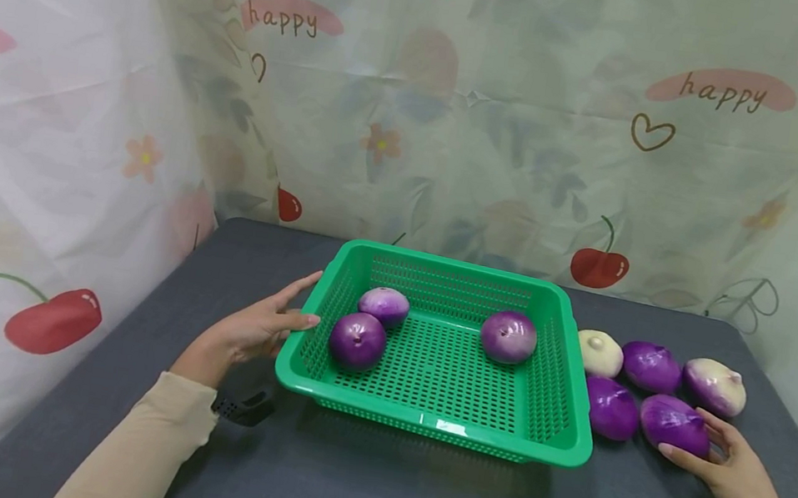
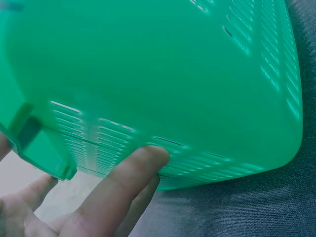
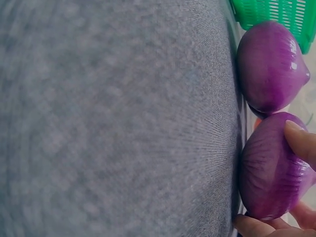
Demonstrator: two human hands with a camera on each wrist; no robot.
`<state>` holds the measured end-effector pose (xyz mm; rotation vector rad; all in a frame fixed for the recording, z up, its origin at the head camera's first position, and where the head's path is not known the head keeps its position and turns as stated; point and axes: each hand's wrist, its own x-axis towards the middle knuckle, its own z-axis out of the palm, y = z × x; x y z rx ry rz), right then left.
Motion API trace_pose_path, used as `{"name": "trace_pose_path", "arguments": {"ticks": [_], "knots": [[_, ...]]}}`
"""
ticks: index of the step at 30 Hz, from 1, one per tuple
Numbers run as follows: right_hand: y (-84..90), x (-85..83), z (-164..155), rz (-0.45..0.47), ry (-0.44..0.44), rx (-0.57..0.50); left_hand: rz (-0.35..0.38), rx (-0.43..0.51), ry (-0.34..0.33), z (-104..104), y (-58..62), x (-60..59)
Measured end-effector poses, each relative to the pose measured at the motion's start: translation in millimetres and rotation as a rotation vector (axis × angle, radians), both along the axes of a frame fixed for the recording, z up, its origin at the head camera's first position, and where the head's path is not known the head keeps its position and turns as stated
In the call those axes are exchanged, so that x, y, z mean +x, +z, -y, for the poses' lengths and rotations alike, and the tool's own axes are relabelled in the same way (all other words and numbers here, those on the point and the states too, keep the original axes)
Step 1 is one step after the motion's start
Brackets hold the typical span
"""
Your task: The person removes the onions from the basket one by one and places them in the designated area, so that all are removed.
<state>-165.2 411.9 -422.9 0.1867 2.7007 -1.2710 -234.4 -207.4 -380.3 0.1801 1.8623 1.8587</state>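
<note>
A green perforated basket (image 1: 436,430) stands mid-table with three onions in it: a dark purple one (image 1: 357,341), a paler one (image 1: 384,306) and a third (image 1: 509,336) on the right. My left hand (image 1: 276,321) lies against the basket's left wall, fingers straight; the left wrist view shows a finger (image 2: 133,173) touching the basket (image 2: 163,74). To the basket's right, my right hand (image 1: 720,455) grips a purple onion (image 1: 671,421) that lies on the table, finger and thumb on either side of this onion (image 3: 271,173). Another purple onion (image 3: 269,64) lies just beside it.
Several more onions lie right of the basket: a white one (image 1: 599,353), purple ones (image 1: 651,366) (image 1: 610,407) and a pale one (image 1: 714,386). The grey table (image 1: 367,489) is closed in at the back and sides by a cherry-print curtain (image 1: 506,128).
</note>
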Motion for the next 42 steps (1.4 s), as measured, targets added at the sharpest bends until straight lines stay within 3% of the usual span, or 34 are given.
{"name": "trace_pose_path", "arguments": {"ticks": [16,29,42], "knots": [[9.9,0.4,5,0.026,0.018,-0.01,0.0,-0.007,0.002,0,0.3,0.7],[0.0,-1.6,-2,0.021,0.023,-0.03,0.004,-0.012,0.006,-1,1.4,1.0],[1.7,-2.1,-2,0.035,0.019,-0.042,0.004,-0.011,0.007,-1,1.9,1.5]]}}
